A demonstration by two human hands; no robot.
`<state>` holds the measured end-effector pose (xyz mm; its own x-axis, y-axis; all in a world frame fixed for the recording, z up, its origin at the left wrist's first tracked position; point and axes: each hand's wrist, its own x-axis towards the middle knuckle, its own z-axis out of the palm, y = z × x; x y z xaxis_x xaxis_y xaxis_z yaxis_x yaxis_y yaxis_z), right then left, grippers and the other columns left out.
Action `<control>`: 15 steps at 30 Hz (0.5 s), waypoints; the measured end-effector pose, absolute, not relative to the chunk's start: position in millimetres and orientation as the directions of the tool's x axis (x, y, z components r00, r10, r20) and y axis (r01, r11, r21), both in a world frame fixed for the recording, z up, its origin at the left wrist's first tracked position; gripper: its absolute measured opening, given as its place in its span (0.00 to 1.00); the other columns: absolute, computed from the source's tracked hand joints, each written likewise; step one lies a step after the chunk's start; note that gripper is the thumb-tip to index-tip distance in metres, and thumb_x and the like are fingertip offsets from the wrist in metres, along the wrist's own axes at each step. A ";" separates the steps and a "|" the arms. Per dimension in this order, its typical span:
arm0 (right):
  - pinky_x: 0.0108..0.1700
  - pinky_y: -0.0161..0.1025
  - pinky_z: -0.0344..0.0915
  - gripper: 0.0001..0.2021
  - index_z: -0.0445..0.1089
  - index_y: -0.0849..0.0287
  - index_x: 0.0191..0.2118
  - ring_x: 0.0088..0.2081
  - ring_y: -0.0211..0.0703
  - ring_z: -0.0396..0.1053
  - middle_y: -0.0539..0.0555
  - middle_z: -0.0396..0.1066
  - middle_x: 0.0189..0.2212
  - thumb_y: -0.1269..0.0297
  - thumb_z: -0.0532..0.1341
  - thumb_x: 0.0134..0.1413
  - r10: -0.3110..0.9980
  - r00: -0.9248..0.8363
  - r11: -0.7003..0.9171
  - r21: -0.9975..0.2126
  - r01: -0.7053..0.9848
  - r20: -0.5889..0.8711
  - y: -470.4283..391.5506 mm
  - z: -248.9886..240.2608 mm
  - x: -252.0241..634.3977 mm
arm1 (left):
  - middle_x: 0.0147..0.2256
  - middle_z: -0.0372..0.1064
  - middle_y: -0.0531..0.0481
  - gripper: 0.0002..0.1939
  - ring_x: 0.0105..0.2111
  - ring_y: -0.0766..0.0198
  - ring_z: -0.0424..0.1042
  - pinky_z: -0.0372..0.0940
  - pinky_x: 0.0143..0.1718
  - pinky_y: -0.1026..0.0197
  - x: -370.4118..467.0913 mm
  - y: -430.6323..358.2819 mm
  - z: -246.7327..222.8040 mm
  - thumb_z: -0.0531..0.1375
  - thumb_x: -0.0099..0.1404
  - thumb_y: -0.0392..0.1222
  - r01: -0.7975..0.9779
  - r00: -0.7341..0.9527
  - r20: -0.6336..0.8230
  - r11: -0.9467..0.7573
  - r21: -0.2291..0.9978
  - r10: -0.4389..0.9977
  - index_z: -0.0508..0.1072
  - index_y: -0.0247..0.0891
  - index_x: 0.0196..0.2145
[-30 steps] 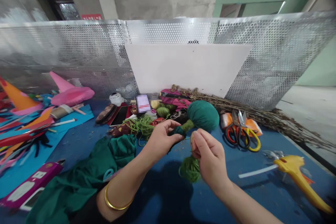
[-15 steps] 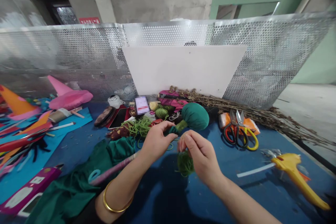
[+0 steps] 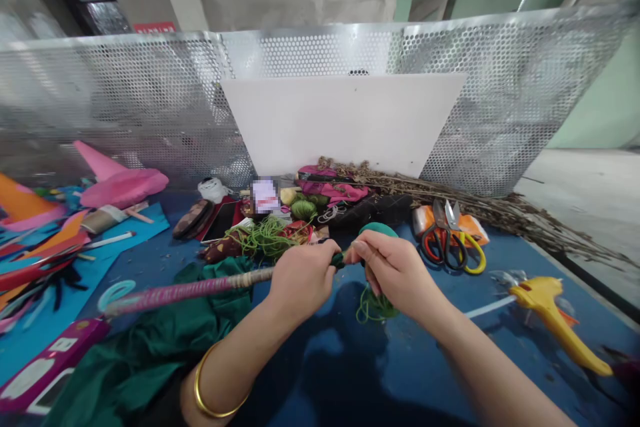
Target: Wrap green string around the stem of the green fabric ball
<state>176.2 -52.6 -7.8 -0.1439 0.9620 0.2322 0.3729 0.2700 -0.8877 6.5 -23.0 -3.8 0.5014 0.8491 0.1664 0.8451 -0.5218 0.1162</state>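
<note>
My left hand (image 3: 303,280) is closed around a wrapped stick (image 3: 187,290), which lies nearly level and has a purple band and a tan band. Its far left end is beside a light blue ring (image 3: 117,295). Dark green cloth shows just past my left fingertips. My right hand (image 3: 395,267) is pinched close by, with a small ball of green yarn (image 3: 375,307) hanging under its fingers. A round teal cloth-covered head (image 3: 379,229) is at the stick's right end, mostly hidden behind my right hand. Loose teal fabric (image 3: 150,353) lies below the stick.
Scissors (image 3: 447,240) and a yellow glue gun (image 3: 545,313) lie at right. Dried branches (image 3: 500,210) run along the back before a white board (image 3: 345,123). Tangled green yarn (image 3: 270,238) lies behind my left hand. Felt pieces and a pink hat (image 3: 123,187) are at left.
The stick has swung to nearly level, its left end rising, and the teal head has dropped behind my right hand. My left fingers have closed round the stick. The yarn ball has shifted right.
</note>
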 end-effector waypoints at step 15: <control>0.20 0.32 0.56 0.16 0.69 0.57 0.25 0.15 0.35 0.61 0.45 0.63 0.12 0.60 0.53 0.62 0.997 -0.003 0.075 -0.916 0.395 0.080 -41.4 -5.7 182.0 | 0.23 0.67 0.50 0.13 0.22 0.57 0.69 0.64 0.23 0.58 14.5 -24.2 -20.8 0.47 0.65 0.28 0.561 0.819 0.354 -0.759 -0.331 0.451 0.67 0.33 0.42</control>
<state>182.0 -41.4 -5.7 -0.0027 0.9968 0.0800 0.3946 0.0746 -0.9158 14.5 -24.2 -20.8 0.8194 0.4509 0.3539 0.5606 -0.7591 -0.3309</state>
